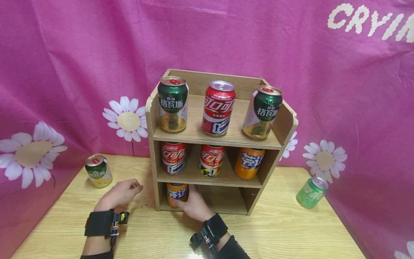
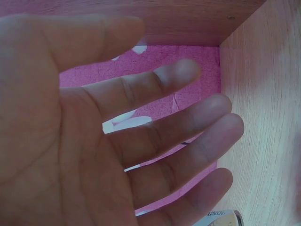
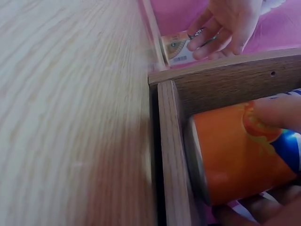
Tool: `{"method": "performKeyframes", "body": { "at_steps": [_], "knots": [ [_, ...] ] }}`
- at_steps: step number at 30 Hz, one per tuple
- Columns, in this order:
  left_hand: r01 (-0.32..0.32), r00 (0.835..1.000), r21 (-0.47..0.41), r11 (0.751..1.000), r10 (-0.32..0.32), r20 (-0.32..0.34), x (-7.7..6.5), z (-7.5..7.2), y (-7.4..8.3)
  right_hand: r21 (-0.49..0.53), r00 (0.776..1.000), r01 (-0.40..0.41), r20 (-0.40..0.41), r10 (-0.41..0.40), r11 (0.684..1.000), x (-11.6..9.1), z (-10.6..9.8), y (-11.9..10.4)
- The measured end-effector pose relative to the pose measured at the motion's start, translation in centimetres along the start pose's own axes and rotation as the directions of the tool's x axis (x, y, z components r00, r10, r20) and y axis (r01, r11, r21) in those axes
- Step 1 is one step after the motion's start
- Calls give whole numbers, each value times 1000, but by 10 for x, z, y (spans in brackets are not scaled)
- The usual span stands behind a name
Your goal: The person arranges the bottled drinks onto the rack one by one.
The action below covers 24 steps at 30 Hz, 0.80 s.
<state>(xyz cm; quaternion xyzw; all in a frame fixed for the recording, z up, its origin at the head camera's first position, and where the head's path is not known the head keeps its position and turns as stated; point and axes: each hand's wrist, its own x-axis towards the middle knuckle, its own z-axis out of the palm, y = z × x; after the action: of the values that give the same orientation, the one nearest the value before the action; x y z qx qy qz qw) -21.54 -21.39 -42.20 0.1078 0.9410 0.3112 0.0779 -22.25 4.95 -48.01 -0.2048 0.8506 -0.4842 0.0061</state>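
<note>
My right hand (image 1: pixel 196 205) holds an orange soda can (image 1: pixel 177 194) at the left end of the wooden shelf's (image 1: pixel 215 207) bottom tier. In the right wrist view, the thumb lies over the orange can (image 3: pixel 230 155) and the other fingers curl beneath it. The can's base is at the tier's board. To the left of the shelf, my left hand (image 1: pixel 120 194) hovers over the table, holding nothing. Its fingers are spread and nearly straight in the left wrist view. A green-and-gold can (image 1: pixel 99 172) stands just beyond it.
On the top tier are two green-and-gold cans (image 1: pixel 173 104) (image 1: pixel 262 112) with a red cola can (image 1: pixel 219 108) between them. The middle tier holds two red cola cans (image 1: pixel 173 158) (image 1: pixel 211 160) and an orange can (image 1: pixel 249 163). A light green can (image 1: pixel 312 192) stands at the table's right.
</note>
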Motion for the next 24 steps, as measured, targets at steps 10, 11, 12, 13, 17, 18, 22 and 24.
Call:
{"method": "performKeyframes", "body": {
  "at_steps": [10, 11, 12, 13, 17, 18, 22, 24],
  "knots": [
    [-1, 1000, -9, 1000, 1, 0, 0, -1, 1, -46, 997, -17, -69, 14, 999, 1, 8, -3],
    [3, 1000, -11, 1000, -3, 0, 0, -1, 1, -48, 997, -24, -76, 20, 999, 0, 8, -3],
    [5, 1000, -12, 1000, -5, 2, 0, -1, 2, -51, 997, -28, -76, 24, 998, 0, 8, -3],
    [8, 1000, -13, 1000, -8, 3, 0, -1, 2, -54, 997, -25, -74, 21, 998, 1, 8, -3],
    [14, 1000, -14, 1000, -14, 7, -1, -1, 2, -68, 999, -13, -39, 10, 998, 1, 7, 2],
    [14, 1000, -12, 1000, -14, 8, -1, -1, 2, -73, 1000, -8, -30, 6, 997, 1, 6, 3],
    [13, 1000, -9, 1000, -13, 6, 0, 0, 1, -92, 1000, -13, -12, 12, 996, 1, 5, 6],
    [12, 1000, -8, 1000, -12, 4, 0, 0, 1, -93, 1000, -14, -9, 13, 996, 1, 4, 6]
  ]
}}
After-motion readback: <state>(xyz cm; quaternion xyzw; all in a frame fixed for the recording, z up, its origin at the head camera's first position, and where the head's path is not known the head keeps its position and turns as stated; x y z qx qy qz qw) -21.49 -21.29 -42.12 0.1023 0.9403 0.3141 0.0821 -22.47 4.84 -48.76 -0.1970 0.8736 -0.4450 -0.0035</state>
